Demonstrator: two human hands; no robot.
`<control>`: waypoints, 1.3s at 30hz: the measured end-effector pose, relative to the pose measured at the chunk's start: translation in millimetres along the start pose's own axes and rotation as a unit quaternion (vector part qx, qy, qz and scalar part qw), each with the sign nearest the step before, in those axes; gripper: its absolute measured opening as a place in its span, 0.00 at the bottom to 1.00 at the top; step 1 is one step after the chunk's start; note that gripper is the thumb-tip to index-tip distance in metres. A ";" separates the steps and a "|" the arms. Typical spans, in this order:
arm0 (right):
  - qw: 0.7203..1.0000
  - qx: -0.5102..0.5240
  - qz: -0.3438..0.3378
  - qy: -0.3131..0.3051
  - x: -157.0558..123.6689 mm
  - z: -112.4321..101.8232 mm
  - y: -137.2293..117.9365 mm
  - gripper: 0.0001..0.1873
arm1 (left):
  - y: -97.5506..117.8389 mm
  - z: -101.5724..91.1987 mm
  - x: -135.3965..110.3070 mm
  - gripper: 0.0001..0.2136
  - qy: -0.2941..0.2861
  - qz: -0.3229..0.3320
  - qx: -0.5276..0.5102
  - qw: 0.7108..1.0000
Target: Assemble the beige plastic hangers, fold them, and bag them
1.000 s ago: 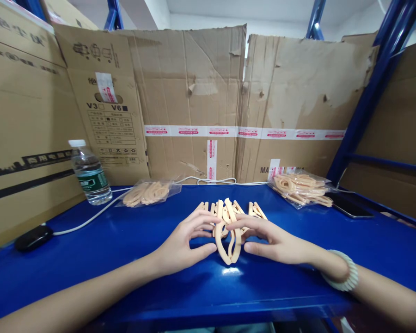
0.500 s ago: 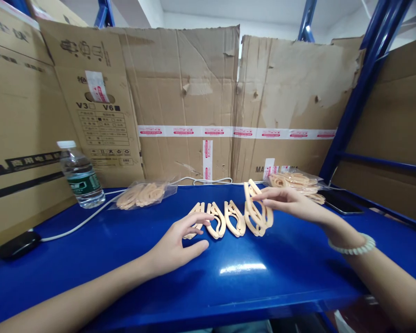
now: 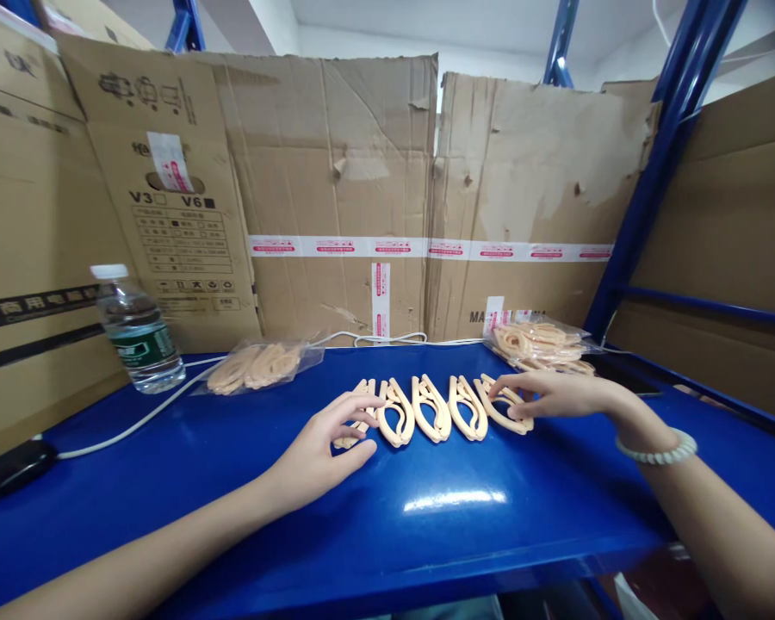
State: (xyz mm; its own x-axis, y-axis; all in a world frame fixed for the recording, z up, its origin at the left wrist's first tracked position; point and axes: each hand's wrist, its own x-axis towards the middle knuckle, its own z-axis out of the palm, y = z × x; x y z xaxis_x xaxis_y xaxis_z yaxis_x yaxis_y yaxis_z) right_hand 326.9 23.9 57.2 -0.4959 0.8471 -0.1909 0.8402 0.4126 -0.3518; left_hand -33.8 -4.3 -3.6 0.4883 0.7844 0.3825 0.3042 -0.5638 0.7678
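Note:
Several cream folding hangers stand folded in a row on the blue table, among them a middle hanger (image 3: 431,412). My left hand (image 3: 326,443) reaches over the leftmost hanger (image 3: 362,413), fingers apart and thumb out, its fingertips close to the second hanger (image 3: 395,413). At the row's right end, my right hand (image 3: 555,394) has its fingers and thumb on the rightmost hanger (image 3: 500,413), which rests on the table leaning slightly left at the top. My fingers cover part of that hanger's upper right side.
A clear bag of hangers (image 3: 258,366) lies behind on the left, another bag (image 3: 542,340) behind on the right. A water bottle (image 3: 139,336), a white cable (image 3: 142,426) and a black device (image 3: 13,465) are at the left. A dark phone (image 3: 633,379) lies behind my right wrist. Cardboard (image 3: 336,172) walls the back.
My right hand has moved right and down. The hangers it held raised over the row now stand on the table, one separate and the last at its fingers. My left hand stays over the leftmost hanger.

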 end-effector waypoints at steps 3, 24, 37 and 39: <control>1.000 -0.018 0.004 0.008 1.0 0.9 0.0 0.24 | -0.6 -0.2 -0.3 0.19 -0.002 0.008 0.015 1.000; 0.980 -0.136 0.106 0.094 9.8 21.0 4.9 0.21 | -2.2 -5.2 -5.1 0.18 0.030 0.073 0.222 0.972; 0.968 -0.125 -0.045 0.212 10.0 79.3 -53.6 0.30 | 16.2 12.3 -4.3 0.30 -0.134 -0.051 0.373 0.917; 0.975 -0.130 -0.042 0.174 10.6 87.8 -56.1 0.33 | 21.4 16.1 -2.4 0.31 -0.155 -0.083 0.366 0.914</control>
State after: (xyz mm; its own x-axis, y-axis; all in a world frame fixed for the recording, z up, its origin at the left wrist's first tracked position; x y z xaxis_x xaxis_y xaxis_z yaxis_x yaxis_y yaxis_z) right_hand 255.2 -19.7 -5.6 -0.4992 0.8503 0.1668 0.8492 0.5183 -0.1007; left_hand -15.3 -22.4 3.6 0.5595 0.8278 0.0410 0.8054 -0.5547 0.2090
